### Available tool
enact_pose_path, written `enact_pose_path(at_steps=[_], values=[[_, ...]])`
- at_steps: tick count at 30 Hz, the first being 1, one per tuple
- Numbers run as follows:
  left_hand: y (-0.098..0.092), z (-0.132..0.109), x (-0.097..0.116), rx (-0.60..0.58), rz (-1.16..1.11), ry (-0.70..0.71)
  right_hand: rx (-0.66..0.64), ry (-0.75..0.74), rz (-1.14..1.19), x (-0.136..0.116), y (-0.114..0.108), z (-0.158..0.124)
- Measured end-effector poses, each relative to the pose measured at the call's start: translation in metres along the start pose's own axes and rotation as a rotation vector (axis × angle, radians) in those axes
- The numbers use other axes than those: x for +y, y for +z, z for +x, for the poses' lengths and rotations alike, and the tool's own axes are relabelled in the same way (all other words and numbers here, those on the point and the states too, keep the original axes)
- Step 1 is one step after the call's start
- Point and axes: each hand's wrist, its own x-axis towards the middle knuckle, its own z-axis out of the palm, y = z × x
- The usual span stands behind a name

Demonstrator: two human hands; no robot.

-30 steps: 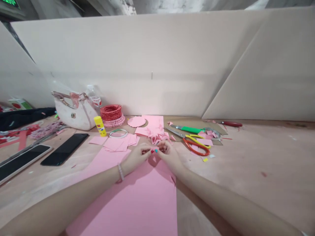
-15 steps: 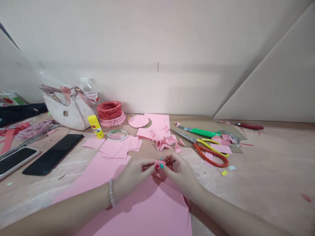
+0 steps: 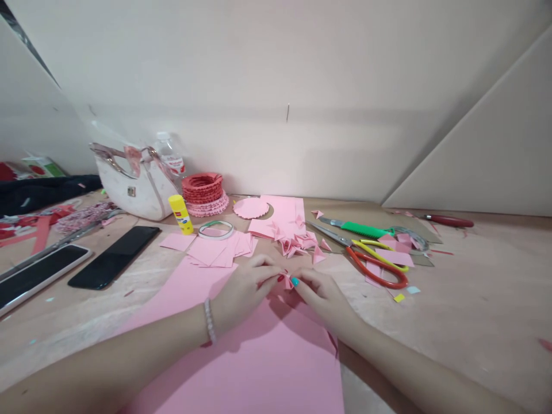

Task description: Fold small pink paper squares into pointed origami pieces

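Between my fingertips is a small folded piece of pink paper (image 3: 288, 282). My left hand (image 3: 245, 287), with a beaded bracelet at the wrist, pinches its left side. From the right, my right hand (image 3: 325, 293) pinches it with thumb and fingers. Both hands hover over a large pink sheet (image 3: 254, 356). Just beyond them lies a heap of folded pink paper pieces (image 3: 302, 244). Loose pink paper squares (image 3: 211, 251) are spread to the left of the heap, with a roll of tape (image 3: 215, 230) on top.
Right of the heap are orange-and-yellow scissors (image 3: 366, 259) and a green-handled knife (image 3: 366, 230). A yellow glue stick (image 3: 180, 214), two phones, a white handbag (image 3: 138, 190), a bottle and stacked red and pink paper rings (image 3: 204, 192) stand left. A white wall (image 3: 259, 86) closes off the back.
My fingers have shifted on the small paper, and it now shows an upright folded shape instead of a flat strip. The whole view has moved slightly, so things appear further right.
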Motion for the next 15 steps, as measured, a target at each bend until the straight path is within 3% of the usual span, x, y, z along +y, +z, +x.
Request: enact_pose_path(at_steps=[6,15], values=[[-0.0007,-0.0020,0.0025,-0.022,0.082,0.069,-0.052,-0.034,-0.149,0.0005,0.0021,-0.0013],[0.0008,-0.0034,0.0070,-0.017,0.096,0.122,0.008,-0.056,-0.244,0.0042,0.0052,-0.0014]])
